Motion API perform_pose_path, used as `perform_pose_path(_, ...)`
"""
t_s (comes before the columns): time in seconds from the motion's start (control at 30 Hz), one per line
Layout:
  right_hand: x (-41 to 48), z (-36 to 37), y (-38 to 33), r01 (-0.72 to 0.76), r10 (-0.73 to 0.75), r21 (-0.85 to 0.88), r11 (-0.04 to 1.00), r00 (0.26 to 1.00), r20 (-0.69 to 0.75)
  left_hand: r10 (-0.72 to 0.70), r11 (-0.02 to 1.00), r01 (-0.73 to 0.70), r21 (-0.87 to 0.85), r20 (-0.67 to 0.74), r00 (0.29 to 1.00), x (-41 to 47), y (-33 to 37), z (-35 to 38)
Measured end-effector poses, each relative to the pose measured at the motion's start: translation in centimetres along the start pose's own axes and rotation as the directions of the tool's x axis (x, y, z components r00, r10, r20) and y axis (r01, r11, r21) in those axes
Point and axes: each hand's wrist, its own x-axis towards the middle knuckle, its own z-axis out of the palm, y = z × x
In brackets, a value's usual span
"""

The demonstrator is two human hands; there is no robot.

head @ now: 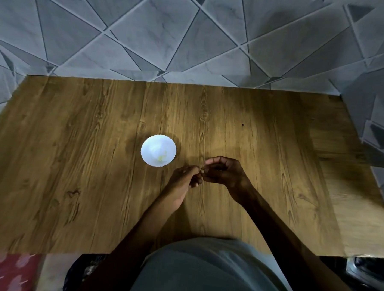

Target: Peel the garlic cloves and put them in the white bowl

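A white bowl [158, 150] with a scalloped rim stands on the wooden table [74, 161], with a few pale yellowish bits lying inside near its front. Just right of and below the bowl, my left hand [184, 180] and my right hand [226, 172] meet above the table. Both pinch a small garlic clove [202, 170] between their fingertips. The clove is mostly hidden by the fingers, only a pale sliver showing.
A grey tiled wall [192, 34] rises behind the table's far edge. A lighter wooden strip [350, 198] runs along the table's right side. A red patterned cloth [6, 271] lies at the lower left, beside a dark bag [80, 270].
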Motion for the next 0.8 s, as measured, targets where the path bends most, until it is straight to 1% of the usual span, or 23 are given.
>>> perform_pose_path(0.1,0.0,0.1,0.3,-0.007,0.007,-0.02,1.0,1.0,-0.028,-0.055,0.998,0.055,-0.011,-0.009,0.998,0.2,0.0,0.0)
perform_pose_path(0.17,0.0,0.1,0.5,-0.01,0.008,-0.039,0.999,0.999,-0.053,-0.044,0.997,0.048,0.063,-0.055,0.997,0.2,-0.2,-0.2)
perform_pose_path(0.23,0.0,0.1,0.6,-0.011,0.007,-0.046,0.999,0.997,-0.083,0.049,0.98,-0.033,0.194,-0.079,0.996,0.1,-0.4,-0.4)
perform_pose_path(0.3,0.1,0.1,0.6,-0.013,0.007,-0.054,0.998,0.993,-0.116,0.181,0.938,-0.16,0.307,-0.043,0.982,-0.1,-0.5,-0.5)
perform_pose_path(0.37,0.1,0.2,0.5,-0.012,-0.001,-0.09,0.996,0.99,-0.14,0.251,0.911,-0.236,0.338,0.0,0.968,-0.1,-0.5,-0.7)
perform_pose_path(0.43,0.2,0.3,0.4,-0.001,-0.019,-0.135,0.991,0.989,-0.149,0.271,0.903,-0.265,0.338,0.029,0.962,0.0,-0.6,-0.8)
perform_pose_path(0.53,0.1,0.4,0.2,0.012,-0.037,-0.161,0.987,0.988,-0.149,0.28,0.908,-0.271,0.32,0.018,0.96,0.2,-0.5,-0.8)
perform_pose_path(0.6,0.1,0.5,0.0,0.017,-0.044,-0.169,0.985,0.987,-0.153,0.274,0.928,-0.266,0.26,0.006,0.962,0.1,-0.4,-0.7)
perform_pose_path(0.7,0.2,0.5,0.0,0.024,-0.058,-0.2,0.979,0.985,-0.163,0.215,0.967,-0.214,0.138,0.009,0.977,0.3,-0.3,-0.9)
perform_pose_path(0.8,0.2,0.4,0.0,0.025,-0.053,-0.174,0.984,0.986,-0.157,0.164,0.985,-0.163,0.063,-0.002,0.987,0.4,-0.3,-1.0)
